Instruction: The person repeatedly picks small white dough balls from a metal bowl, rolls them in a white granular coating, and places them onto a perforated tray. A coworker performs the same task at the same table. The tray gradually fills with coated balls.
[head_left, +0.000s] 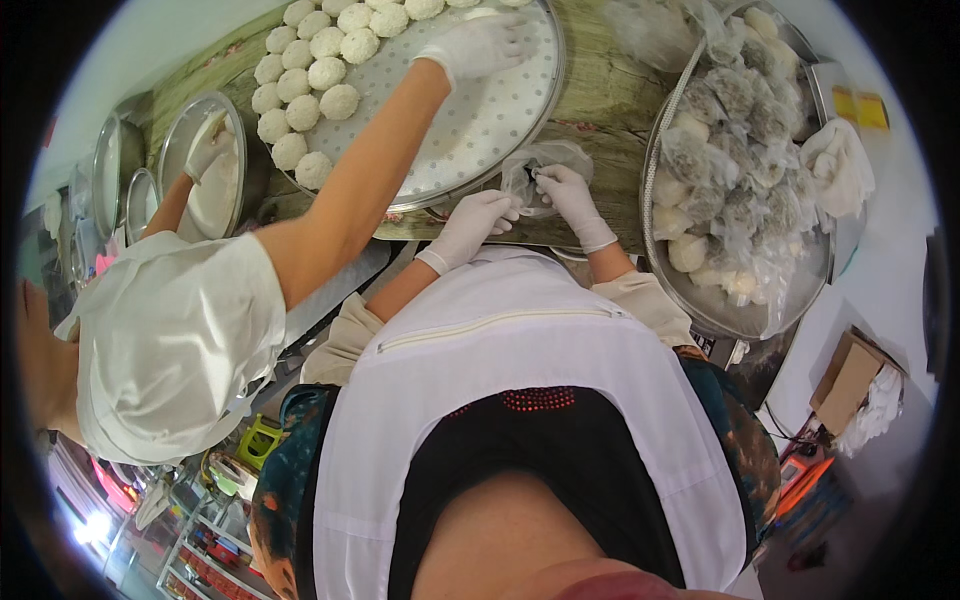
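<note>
At the table's near edge, my left hand (472, 226), in a white glove, pinches the left side of a clear plastic bag (576, 154). My right hand (568, 196), gloved too, has its fingertips on the bag's rim by a small dark spot; what is inside is unclear. Just beyond lies a large round perforated metal tray (472, 142) with rows of white, coated balls (303, 112) on its far left. On the right, a big metal mesh basket (651, 172) holds many thin plastic bags with dark contents (731, 94) and some pale round lumps (687, 253).
A co-worker at my left reaches one gloved hand (480, 46) across the tray and the other (208, 150) into a metal bowl (241, 169) of white powder. More metal bowls (107, 176) stand beyond. A white cloth (838, 166) hangs by the basket; a cardboard box (847, 382) sits lower right.
</note>
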